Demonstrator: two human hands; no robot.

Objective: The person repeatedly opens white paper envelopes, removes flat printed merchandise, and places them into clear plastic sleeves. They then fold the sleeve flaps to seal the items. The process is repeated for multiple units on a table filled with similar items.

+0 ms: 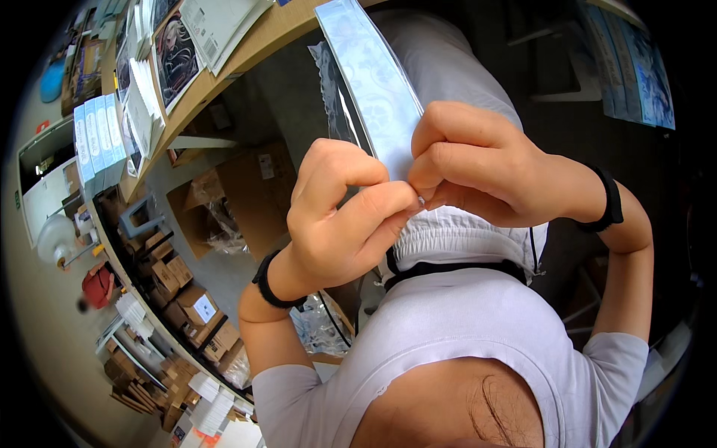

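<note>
- We see both hands pinching the near end of a long flat pale-blue patterned strip in a clear sleeve [373, 82], held over the lap (below the table [261, 37] edge).
- Long axis runs away from us, up and slightly left; the free far end points toward the table.
- Left hand [340, 213]: fingers curled tight, thumb and forefinger pressed together at the sleeve's near edge.
- Right hand [485, 168]: also curled, fingertips pinching the same edge, touching the left hand's.
- Both hands equally near; contact point sits between the two thumbs (exact grip partly hidden).
- Cardboard boxes [246, 190] on the floor to the left.
</note>
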